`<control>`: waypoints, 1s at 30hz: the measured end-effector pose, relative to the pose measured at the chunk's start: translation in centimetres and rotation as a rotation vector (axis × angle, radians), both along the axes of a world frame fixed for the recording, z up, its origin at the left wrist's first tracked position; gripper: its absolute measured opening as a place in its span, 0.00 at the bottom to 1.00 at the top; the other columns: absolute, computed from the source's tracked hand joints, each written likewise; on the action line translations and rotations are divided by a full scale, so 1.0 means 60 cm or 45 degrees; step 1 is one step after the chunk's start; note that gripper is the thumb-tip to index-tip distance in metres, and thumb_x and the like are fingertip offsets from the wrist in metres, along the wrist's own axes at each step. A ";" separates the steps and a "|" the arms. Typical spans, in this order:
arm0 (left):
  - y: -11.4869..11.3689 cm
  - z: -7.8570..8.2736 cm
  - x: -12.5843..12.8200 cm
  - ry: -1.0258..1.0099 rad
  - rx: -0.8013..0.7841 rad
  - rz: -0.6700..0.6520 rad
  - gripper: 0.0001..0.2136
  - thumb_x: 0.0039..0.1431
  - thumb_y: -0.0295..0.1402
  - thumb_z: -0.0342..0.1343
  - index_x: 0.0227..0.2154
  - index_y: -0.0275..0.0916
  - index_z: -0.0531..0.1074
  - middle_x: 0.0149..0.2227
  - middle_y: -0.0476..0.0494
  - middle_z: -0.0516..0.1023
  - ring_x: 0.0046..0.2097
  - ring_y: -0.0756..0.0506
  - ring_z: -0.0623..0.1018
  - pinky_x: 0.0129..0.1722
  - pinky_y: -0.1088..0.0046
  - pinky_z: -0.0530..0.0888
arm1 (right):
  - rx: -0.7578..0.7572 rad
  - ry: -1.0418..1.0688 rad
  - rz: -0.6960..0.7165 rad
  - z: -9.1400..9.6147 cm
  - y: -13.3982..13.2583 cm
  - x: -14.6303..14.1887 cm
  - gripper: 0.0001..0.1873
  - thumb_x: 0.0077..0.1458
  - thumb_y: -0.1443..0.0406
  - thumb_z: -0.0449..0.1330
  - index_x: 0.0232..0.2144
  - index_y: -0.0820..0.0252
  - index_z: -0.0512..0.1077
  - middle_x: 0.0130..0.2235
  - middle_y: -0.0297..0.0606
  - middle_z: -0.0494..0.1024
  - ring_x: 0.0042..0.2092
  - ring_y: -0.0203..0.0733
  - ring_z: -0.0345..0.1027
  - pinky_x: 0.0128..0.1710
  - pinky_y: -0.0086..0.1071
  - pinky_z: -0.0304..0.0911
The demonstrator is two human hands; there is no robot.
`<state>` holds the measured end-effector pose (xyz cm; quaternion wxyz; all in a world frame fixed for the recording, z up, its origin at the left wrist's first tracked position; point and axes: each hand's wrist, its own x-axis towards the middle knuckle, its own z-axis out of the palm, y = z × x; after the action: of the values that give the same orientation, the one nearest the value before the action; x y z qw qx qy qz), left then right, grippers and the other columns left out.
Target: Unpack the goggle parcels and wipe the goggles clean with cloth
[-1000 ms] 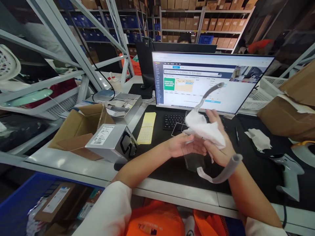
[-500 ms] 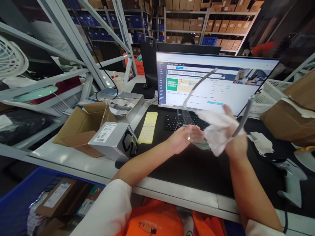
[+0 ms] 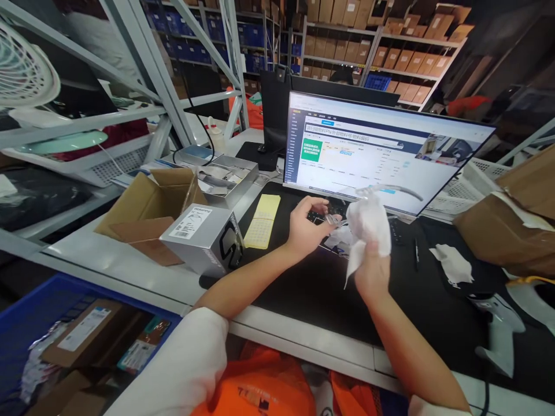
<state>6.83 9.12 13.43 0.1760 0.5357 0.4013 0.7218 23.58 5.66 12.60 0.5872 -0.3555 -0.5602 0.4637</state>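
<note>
Clear safety glasses with grey temples are held over the desk in front of the monitor. Between thumb and fingers, my left hand pinches a clear end of them. A white cloth is gripped in my right hand and wraps part of the glasses, covering much of the lens. Below my hands lies a black desk mat, with a black keyboard partly hidden behind them. To the left stands a silver box with a white label.
An open cardboard box and a grey tray of papers stand at left, near a yellow pad. The monitor rises behind. At right lie another white cloth, a pen, a barcode scanner and a brown carton.
My right hand has moved left and closer to my left hand, with the cloth. The glasses have turned, their temple now pointing right instead of upward. My left fingers have curled into a pinch.
</note>
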 end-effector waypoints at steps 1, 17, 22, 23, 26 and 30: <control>-0.003 0.000 0.001 0.133 0.025 0.063 0.13 0.51 0.37 0.70 0.38 0.40 0.77 0.33 0.47 0.77 0.36 0.47 0.76 0.42 0.67 0.74 | 0.108 -0.048 0.022 -0.005 0.000 -0.012 0.32 0.63 0.43 0.58 0.59 0.55 0.73 0.65 0.41 0.71 0.72 0.55 0.51 0.74 0.49 0.45; 0.001 0.001 -0.006 0.827 -0.036 0.458 0.18 0.50 0.34 0.67 0.47 0.47 0.82 0.31 0.52 0.72 0.35 0.47 0.73 0.61 0.58 0.63 | -0.016 0.051 0.150 -0.030 0.016 -0.026 0.28 0.61 0.48 0.64 0.56 0.58 0.76 0.59 0.46 0.77 0.65 0.55 0.65 0.69 0.53 0.56; 0.012 0.000 -0.015 0.795 -0.024 0.487 0.17 0.52 0.34 0.66 0.46 0.46 0.82 0.30 0.52 0.71 0.34 0.47 0.72 0.61 0.58 0.63 | -0.184 0.321 0.161 -0.032 0.007 -0.049 0.27 0.58 0.48 0.66 0.54 0.56 0.77 0.59 0.45 0.76 0.64 0.53 0.67 0.67 0.50 0.60; 0.015 -0.001 -0.017 0.789 -0.026 0.496 0.16 0.53 0.35 0.66 0.46 0.46 0.82 0.30 0.52 0.71 0.34 0.47 0.73 0.61 0.58 0.63 | -0.225 0.348 0.141 -0.030 0.004 -0.053 0.28 0.57 0.47 0.66 0.54 0.56 0.77 0.59 0.45 0.77 0.64 0.54 0.68 0.66 0.50 0.62; 0.022 -0.002 -0.024 0.772 -0.035 0.535 0.16 0.54 0.35 0.65 0.47 0.46 0.82 0.31 0.51 0.72 0.36 0.46 0.74 0.61 0.58 0.63 | -0.331 0.372 0.050 -0.029 -0.003 -0.057 0.30 0.54 0.45 0.68 0.52 0.58 0.78 0.56 0.47 0.79 0.62 0.56 0.70 0.63 0.52 0.65; 0.024 -0.005 -0.027 0.796 -0.037 0.546 0.16 0.54 0.35 0.65 0.47 0.45 0.81 0.33 0.50 0.73 0.37 0.46 0.75 0.62 0.57 0.61 | -0.392 0.360 -0.001 -0.029 -0.006 -0.057 0.29 0.53 0.46 0.68 0.51 0.57 0.78 0.57 0.44 0.79 0.62 0.55 0.69 0.64 0.49 0.65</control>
<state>5.21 10.54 13.10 -0.1022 0.6314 0.5490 0.5381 20.19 5.33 10.84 0.5988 -0.3726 -0.3945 0.5890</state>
